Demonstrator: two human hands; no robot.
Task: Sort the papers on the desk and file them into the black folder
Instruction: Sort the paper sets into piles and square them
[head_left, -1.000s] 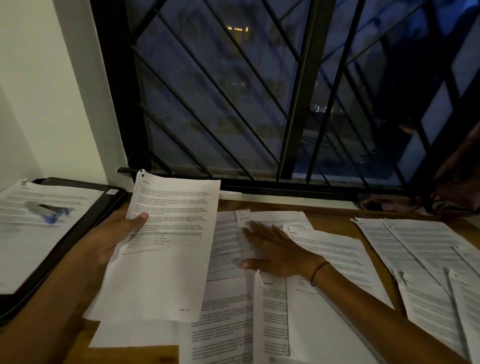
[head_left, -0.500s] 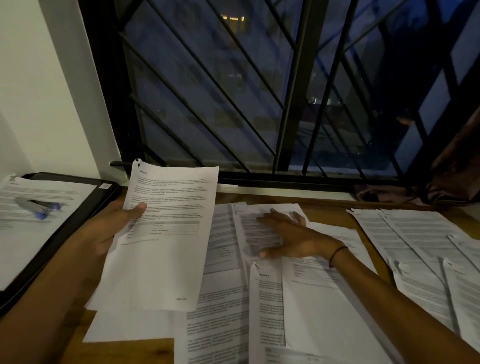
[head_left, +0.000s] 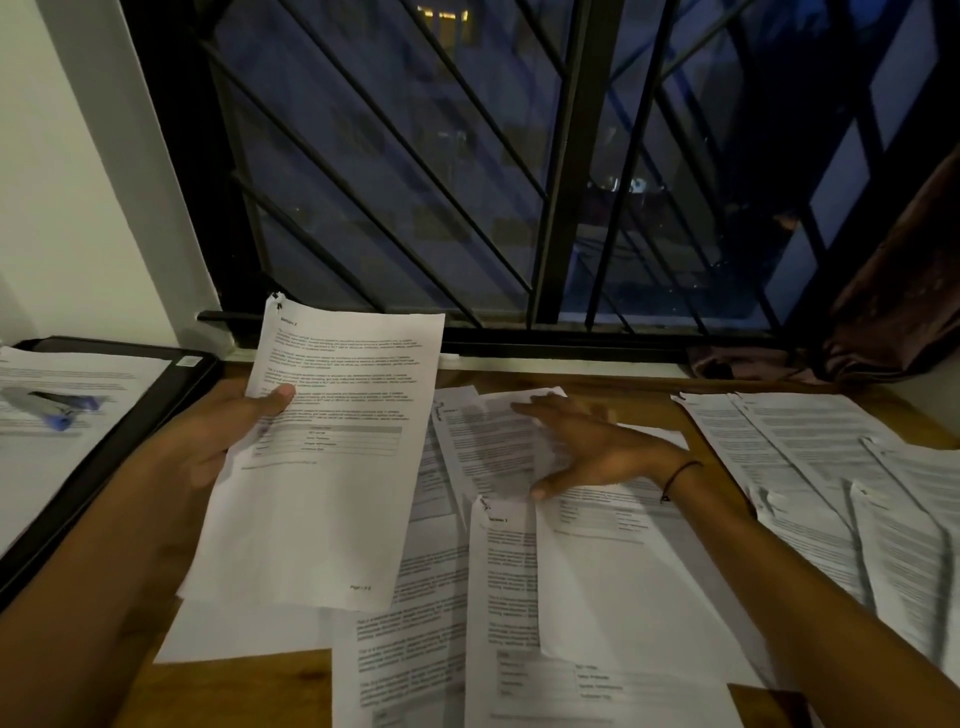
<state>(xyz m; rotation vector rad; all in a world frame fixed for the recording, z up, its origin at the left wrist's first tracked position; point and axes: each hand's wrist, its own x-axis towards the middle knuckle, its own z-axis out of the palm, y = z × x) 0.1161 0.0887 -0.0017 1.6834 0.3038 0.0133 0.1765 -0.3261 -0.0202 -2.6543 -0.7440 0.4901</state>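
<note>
My left hand grips a stapled printed sheet by its left edge, thumb on top, and holds it tilted above the desk. My right hand lies flat with straight fingers on a loose printed sheet in the middle of the desk. More printed papers overlap below and around that hand. The open black folder lies at the left with a page in it.
A blue-capped pen or marker rests on the page in the folder. Another spread of papers covers the right side of the wooden desk. A barred window rises right behind the desk, with a dark curtain at the right.
My right hand has slid a little further away and to the right over the middle papers. The left hand keeps hold of its sheet in about the same place.
</note>
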